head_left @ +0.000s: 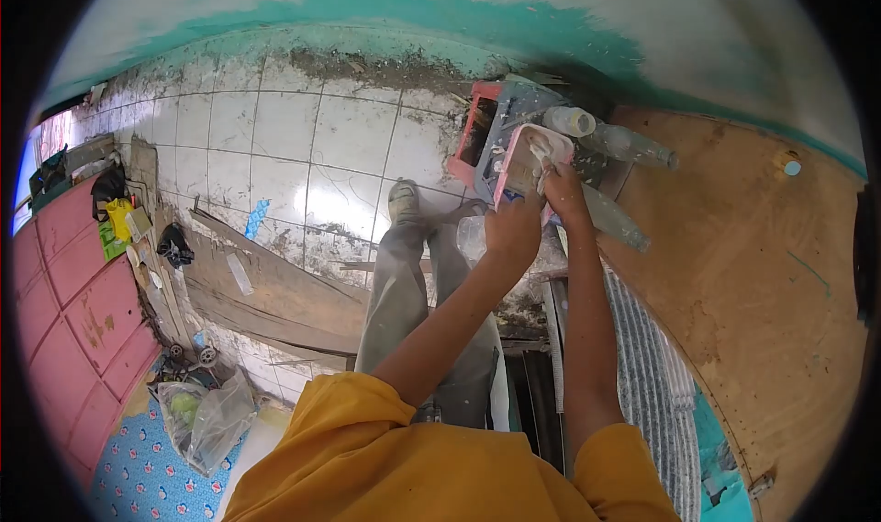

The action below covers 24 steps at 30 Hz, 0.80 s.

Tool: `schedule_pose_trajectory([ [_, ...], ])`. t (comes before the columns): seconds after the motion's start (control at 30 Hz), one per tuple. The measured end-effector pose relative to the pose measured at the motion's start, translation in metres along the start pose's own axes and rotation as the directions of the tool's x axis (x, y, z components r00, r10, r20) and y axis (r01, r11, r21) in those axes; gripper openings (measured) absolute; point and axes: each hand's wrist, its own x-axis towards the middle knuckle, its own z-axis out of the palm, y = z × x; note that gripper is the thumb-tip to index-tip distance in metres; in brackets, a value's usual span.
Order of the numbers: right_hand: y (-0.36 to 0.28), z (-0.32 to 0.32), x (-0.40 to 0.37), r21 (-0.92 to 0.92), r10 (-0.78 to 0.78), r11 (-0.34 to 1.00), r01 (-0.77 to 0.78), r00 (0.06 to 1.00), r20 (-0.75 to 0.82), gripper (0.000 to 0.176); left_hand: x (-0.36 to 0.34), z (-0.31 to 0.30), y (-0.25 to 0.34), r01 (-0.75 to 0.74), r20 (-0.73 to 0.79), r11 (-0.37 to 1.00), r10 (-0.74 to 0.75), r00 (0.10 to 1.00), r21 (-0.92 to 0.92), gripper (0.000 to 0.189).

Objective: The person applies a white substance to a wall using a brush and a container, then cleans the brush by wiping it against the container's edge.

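A pink-rimmed container (519,155) with something pale and wet-looking inside is tilted in front of me. My left hand (514,225) is closed on its near edge. Over its right side, my right hand (565,190) is closed on a pale, crumpled cloth-like piece (545,149). The container is right beside a grey plastic stool (510,109), and a red plastic frame (462,159) stands to the left. Clear plastic bottles (633,144) lie just right of the container.
White tiled floor (266,136) with dirt extends left. Wooden boards (275,283) lie across it. A brown wooden panel (752,246) and corrugated sheets (642,357) are at the right. A plastic bag (216,421) sits lower left, near a pink panel (83,311).
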Motion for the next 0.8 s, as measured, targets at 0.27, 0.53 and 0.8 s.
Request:
schedule_pose_trajectory([
  [0.27,0.025,0.018,0.015,0.031,-0.011,0.999,0.014,0.996,-0.084,0.042,-0.006,-0.003,0.001,0.027,-0.016,0.999,-0.027,0.999,-0.042,0.011],
  [0.53,0.012,0.017,0.01,0.039,-0.026,0.999,0.032,0.992,-0.124,0.041,-0.01,0.0,0.001,0.048,-0.005,0.996,-0.048,0.999,-0.073,0.011],
  [0.8,0.013,0.018,0.02,0.093,0.019,0.996,-0.009,0.994,-0.107,0.043,-0.001,0.005,-0.006,0.053,-0.048,0.997,-0.056,0.997,-0.055,0.013],
])
